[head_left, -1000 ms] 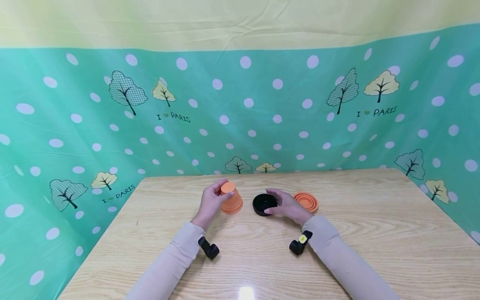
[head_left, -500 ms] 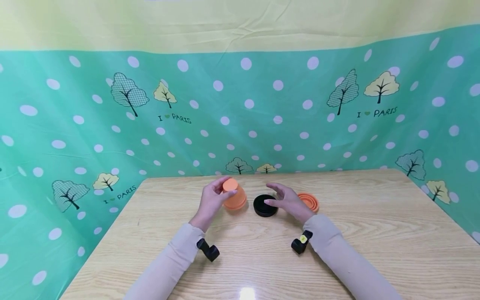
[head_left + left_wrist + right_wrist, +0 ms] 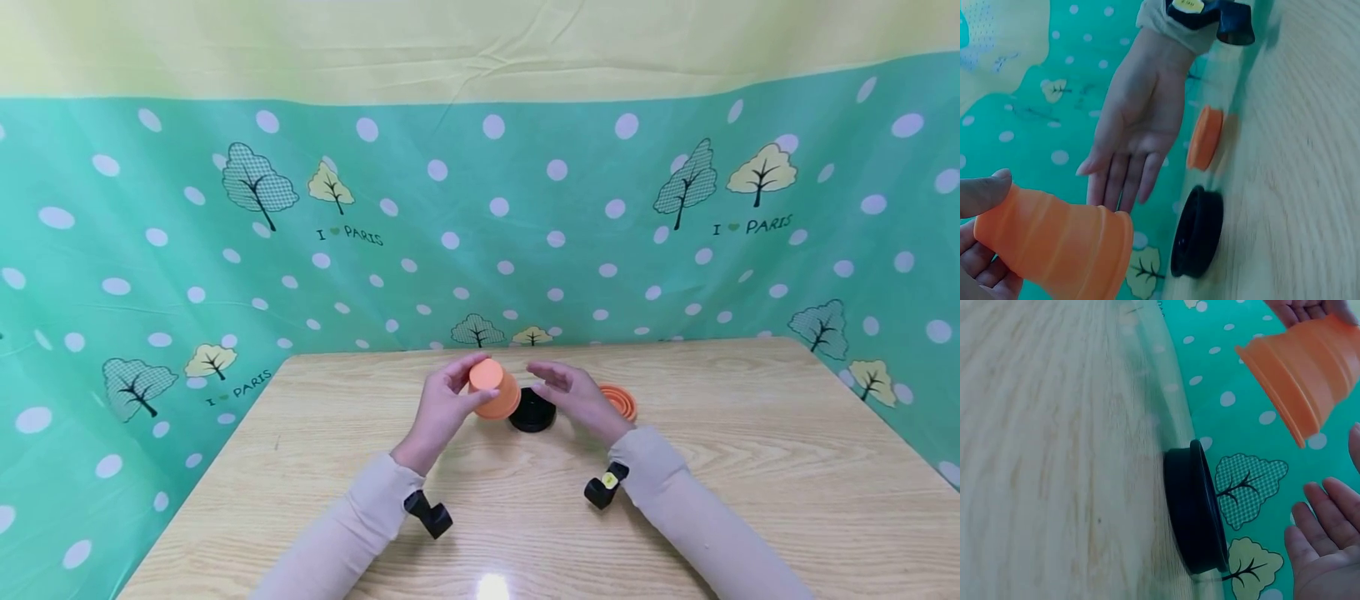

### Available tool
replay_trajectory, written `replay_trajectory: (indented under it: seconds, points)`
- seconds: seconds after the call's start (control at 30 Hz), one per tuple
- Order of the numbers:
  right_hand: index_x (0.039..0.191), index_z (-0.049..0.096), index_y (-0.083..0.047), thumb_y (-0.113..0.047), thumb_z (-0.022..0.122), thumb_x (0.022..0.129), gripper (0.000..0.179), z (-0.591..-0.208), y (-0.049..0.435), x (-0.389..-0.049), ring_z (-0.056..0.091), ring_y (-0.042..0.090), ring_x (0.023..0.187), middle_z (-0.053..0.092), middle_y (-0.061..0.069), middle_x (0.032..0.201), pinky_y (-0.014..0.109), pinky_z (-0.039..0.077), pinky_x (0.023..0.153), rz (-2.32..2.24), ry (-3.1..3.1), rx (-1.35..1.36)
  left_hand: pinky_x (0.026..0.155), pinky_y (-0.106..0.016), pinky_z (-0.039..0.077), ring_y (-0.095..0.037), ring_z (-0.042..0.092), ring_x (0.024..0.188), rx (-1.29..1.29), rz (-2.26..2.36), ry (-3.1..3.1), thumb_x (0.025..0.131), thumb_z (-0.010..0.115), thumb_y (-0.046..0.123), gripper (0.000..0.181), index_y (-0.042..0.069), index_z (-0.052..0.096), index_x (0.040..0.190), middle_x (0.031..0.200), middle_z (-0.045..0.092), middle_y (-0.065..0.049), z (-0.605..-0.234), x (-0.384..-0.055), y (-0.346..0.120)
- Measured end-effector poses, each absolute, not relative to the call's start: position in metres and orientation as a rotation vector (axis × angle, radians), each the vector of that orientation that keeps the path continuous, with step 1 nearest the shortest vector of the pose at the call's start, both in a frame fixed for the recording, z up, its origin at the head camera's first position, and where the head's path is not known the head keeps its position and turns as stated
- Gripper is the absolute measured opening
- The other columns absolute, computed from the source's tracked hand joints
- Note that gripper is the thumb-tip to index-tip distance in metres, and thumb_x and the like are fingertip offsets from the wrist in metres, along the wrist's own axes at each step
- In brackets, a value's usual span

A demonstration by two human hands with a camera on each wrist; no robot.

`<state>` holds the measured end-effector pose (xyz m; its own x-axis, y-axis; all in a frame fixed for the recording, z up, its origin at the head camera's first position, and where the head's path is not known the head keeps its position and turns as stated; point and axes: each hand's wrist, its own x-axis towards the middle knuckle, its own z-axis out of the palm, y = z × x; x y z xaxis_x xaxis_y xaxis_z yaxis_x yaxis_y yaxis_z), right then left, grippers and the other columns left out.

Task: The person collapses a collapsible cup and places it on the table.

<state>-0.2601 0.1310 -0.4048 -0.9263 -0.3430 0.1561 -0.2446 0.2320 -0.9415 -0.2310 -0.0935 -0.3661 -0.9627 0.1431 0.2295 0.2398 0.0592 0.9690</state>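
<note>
An expanded orange collapsible cup point(image 3: 498, 395), upside down with its wide rim lower, is gripped by my left hand point(image 3: 444, 406) between thumb and fingers. In both wrist views the cup point(image 3: 1063, 240) is lifted off the table. A flat round black piece point(image 3: 534, 416), like a collapsed cup or a lid, lies just right of it; part of it is hidden. My right hand point(image 3: 579, 402) holds nothing, its palm turned toward the orange cup and its fingers beyond the black piece. In the right wrist view the black piece point(image 3: 1194, 512) sits on the table apart from that hand.
A collapsed orange cup point(image 3: 621, 403) with concentric rings lies right of the right hand, partly behind it. Black cameras are strapped to both wrists. The wooden table point(image 3: 750, 433) ends at a green dotted curtain point(image 3: 525, 242).
My left hand has raised the orange cup from the table and moved it right, toward the black piece. The right hand has let go of the black piece and lifted slightly.
</note>
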Motion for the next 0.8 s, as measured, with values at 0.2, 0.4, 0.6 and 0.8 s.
replay_trajectory:
  seconds: [0.2, 0.4, 0.6, 0.8]
  points:
    - [0.134, 0.051, -0.005, -0.026, 0.059, 0.094, 0.046, -0.403, 0.127, -0.258, 0.049, 0.027, 0.125, 0.054, 0.013, 0.134, 0.042, 0.039, 0.103, -1.837, 2.428, -0.545, 0.109, -0.038, 0.033, -0.02, 0.05, 0.124, -0.488, -2.056, -2.217, 0.076, 0.076, 0.0, 0.053, 0.003, 0.059, 0.126, 0.128, 0.058, -0.01, -0.367, -0.224, -0.085]
    - [0.133, 0.052, -0.001, -0.03, 0.06, 0.093, 0.049, -0.402, 0.125, -0.258, 0.052, 0.026, 0.122, 0.056, 0.015, 0.131, 0.038, 0.042, 0.101, -1.886, 2.401, -0.536, 0.109, -0.038, 0.033, -0.019, 0.051, 0.123, -0.577, -2.032, -2.192, 0.076, 0.077, 0.002, 0.053, 0.003, 0.059, 0.126, 0.128, 0.059, -0.01, -0.366, -0.218, -0.079]
    - [0.133, 0.051, 0.0, -0.028, 0.057, 0.095, 0.047, -0.399, 0.126, -0.256, 0.056, 0.027, 0.116, 0.054, 0.018, 0.132, 0.032, 0.049, 0.092, -1.947, 2.281, -0.54, 0.109, -0.038, 0.032, -0.014, 0.052, 0.121, -0.605, -2.021, -2.192, 0.077, 0.077, 0.006, 0.052, 0.007, 0.06, 0.126, 0.128, 0.059, -0.008, -0.365, -0.216, -0.078]
    - [0.135, 0.047, 0.004, -0.019, 0.055, 0.097, 0.046, -0.397, 0.125, -0.254, 0.062, 0.02, 0.107, 0.052, 0.023, 0.131, 0.031, 0.052, 0.086, -2.056, 2.097, -0.518, 0.111, -0.04, 0.03, -0.014, 0.052, 0.122, -0.619, -2.009, -2.202, 0.077, 0.077, 0.007, 0.053, 0.007, 0.059, 0.127, 0.129, 0.058, -0.006, -0.367, -0.217, -0.078]
